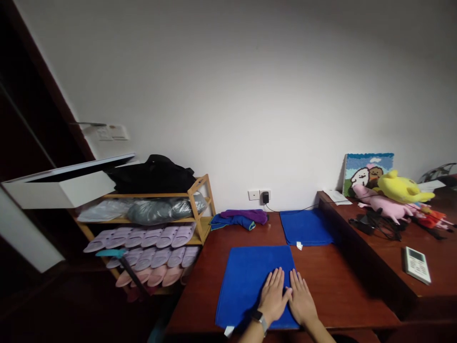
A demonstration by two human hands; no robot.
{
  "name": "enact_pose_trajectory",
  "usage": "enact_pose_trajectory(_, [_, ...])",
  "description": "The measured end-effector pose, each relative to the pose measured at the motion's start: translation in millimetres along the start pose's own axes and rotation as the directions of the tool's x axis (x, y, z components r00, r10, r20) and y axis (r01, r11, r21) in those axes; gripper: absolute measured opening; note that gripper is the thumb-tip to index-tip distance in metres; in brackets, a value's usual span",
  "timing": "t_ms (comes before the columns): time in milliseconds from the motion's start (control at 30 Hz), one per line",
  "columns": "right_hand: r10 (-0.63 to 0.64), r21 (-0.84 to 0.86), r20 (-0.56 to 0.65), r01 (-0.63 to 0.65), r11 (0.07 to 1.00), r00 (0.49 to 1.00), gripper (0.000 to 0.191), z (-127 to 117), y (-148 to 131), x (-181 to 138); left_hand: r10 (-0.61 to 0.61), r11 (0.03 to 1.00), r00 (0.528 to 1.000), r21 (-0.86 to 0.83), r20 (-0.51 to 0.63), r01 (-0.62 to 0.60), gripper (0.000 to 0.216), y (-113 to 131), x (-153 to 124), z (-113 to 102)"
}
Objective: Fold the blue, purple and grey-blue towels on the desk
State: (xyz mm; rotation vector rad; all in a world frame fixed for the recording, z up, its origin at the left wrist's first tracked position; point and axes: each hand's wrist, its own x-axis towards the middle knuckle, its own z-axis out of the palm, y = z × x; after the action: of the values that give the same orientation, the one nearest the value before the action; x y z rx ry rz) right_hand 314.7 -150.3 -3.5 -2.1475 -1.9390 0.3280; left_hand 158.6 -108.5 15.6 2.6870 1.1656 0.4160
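A blue cloth lies spread out on the brown table, with a white tag at its near left corner. My left hand rests flat on its right part, fingers stretched out and pointing away from me; a watch is on that wrist. Beside it, my right hand is also laid flat, at the cloth's right edge. The thumbs meet or nearly touch. Neither hand grips anything. Farther back on the table is a second blue cloth, lying flat with a white tag at its front edge.
Crumpled purple and blue cloths lie against the wall. To the right, a raised desk holds plush toys, cables, a picture and a white remote-like device. A wooden rack with slippers stands on the left.
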Motion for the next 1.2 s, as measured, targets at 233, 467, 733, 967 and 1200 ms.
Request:
enact_pose_trajectory(233, [0.015,-0.013,-0.023,-0.016,1.0,1.0,0.075,6,2,1,-0.225,0.969,0.974,0.105,-0.003,0.224,0.068,-71,-52,-18])
enact_pose_trajectory(467, [0.014,-0.033,0.006,-0.014,0.999,1.0,0.074,-8,-3,-3,-0.46,0.863,0.885,0.202,-0.07,0.464,0.074,-153,-119,-59])
enact_pose_trajectory(733, [0.05,-0.019,-0.064,-0.051,0.999,0.997,0.072,16,-6,-41,-0.445,0.866,0.89,0.208,-0.098,0.455,0.072,-156,-119,-48])
enact_pose_trajectory(967, [0.032,0.0,-0.101,-0.032,0.999,0.994,0.075,19,0,-47,-0.455,0.862,0.886,0.208,-0.087,0.462,0.073,-158,-120,-60])
enact_pose_trajectory(1200, [-0.006,0.0,-0.107,0.006,1.0,0.994,0.074,21,5,-46,-0.205,0.966,0.972,0.135,-0.118,0.22,0.064,-78,-66,-57])
